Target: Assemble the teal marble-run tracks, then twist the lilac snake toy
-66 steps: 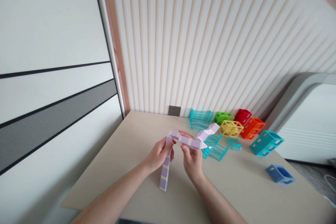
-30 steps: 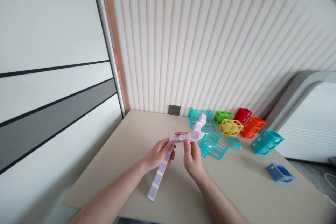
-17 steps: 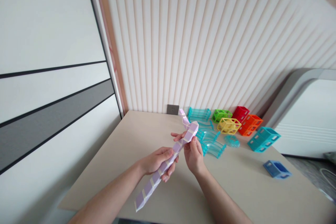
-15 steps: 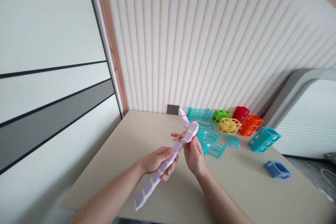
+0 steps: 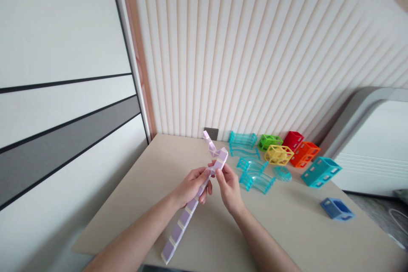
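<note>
A lavender snake puzzle (image 5: 179,230) with pale bands stretches in one long straight run over the table, its far part bent into a short zigzag. My left hand (image 5: 191,187) is closed around the straight run just below the bend, thumb on top. Close beside it, my right hand (image 5: 230,188) pinches the puzzle near the bend between thumb and fingers. The puzzle's near end sticks out free toward the table's front edge. Some fingertips are hidden behind the pieces.
Clear teal track pieces (image 5: 257,182) lie right of my hands. Behind and beyond them stand green (image 5: 270,142), yellow (image 5: 279,154), red (image 5: 293,140), orange (image 5: 305,154) and teal (image 5: 321,172) blocks. A blue block (image 5: 337,209) lies near the right edge. A ribbed wall (image 5: 191,51) closes off the back.
The snake puzzle's bent end has swung left and the run points more steeply away from me. My left hand is farther up the run, closer to my right hand, which has shifted slightly left.
</note>
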`<state>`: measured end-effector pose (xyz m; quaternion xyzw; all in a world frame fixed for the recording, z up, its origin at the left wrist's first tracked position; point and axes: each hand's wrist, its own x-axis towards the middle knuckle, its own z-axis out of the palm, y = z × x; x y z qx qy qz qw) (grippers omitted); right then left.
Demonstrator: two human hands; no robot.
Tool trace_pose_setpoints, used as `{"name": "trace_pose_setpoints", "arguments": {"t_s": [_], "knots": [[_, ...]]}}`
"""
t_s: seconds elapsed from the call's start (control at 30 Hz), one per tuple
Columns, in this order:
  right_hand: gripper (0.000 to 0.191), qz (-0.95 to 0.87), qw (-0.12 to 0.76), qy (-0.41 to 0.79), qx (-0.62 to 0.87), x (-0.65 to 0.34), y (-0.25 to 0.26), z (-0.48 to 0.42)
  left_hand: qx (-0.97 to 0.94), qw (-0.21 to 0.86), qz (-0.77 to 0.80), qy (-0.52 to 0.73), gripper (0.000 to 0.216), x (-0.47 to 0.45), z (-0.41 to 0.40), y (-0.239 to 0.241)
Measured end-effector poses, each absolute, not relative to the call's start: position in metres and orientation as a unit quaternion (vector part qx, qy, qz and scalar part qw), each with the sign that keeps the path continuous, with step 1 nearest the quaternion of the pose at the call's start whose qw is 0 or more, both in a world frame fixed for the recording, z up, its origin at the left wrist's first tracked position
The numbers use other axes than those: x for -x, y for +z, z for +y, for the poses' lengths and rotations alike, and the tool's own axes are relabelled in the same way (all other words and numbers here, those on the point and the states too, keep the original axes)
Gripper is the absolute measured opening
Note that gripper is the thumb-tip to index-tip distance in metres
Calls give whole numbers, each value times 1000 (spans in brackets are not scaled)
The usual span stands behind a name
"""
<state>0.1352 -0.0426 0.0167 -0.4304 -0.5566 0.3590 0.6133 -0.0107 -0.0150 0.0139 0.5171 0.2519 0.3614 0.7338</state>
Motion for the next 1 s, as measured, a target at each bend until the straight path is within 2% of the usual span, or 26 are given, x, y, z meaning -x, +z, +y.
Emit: {"name": "trace_pose_setpoints", "arguments": {"t_s": [0.27, 0.43, 0.6, 0.83, 1.0], "knots": [[40, -543, 616, 399, 408, -134, 24, -46, -540, 753, 220, 305, 47, 15, -16, 13], [42, -509, 627, 476, 348, -136, 18, -44, -541, 791, 153, 240, 48, 19, -19, 18], [49, -494, 586, 569, 298, -135, 22, -46, -523, 825, 90, 194, 51, 23, -19, 16], [56, -485, 591, 513, 391, -132, 24, -42, -547, 764, 178, 293, 49, 17, -20, 18], [51, -508, 560, 531, 383, -132, 23, -40, -587, 693, 251, 336, 53, 14, -19, 20]]}}
